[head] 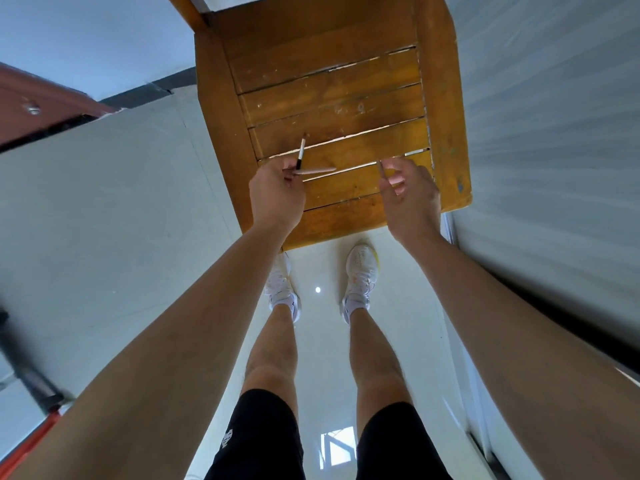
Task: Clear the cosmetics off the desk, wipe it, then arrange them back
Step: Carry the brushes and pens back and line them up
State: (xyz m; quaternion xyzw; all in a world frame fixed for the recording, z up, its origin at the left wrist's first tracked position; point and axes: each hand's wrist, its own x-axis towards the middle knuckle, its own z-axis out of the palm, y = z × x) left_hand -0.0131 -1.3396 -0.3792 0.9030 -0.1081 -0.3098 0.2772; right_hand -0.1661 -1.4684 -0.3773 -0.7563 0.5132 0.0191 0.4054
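Observation:
A wooden slatted chair seat (332, 105) stands in front of me, bare of cosmetics. Over its near left part my left hand (277, 192) grips two thin makeup brushes: one pale with a black ferrule (300, 151) pointing up and away, one pinkish (317, 170) pointing right. My right hand (408, 192) hovers over the seat's near right part with fingers curled around a thin stick-like item (381, 168); only its tip shows and I cannot tell what it is.
Pale tiled floor (114, 209) spreads to the left and beneath my feet in white shoes (360, 278). A grey-white wall or panel (554, 133) runs along the right. A reddish-brown furniture edge (38, 105) sits at far left.

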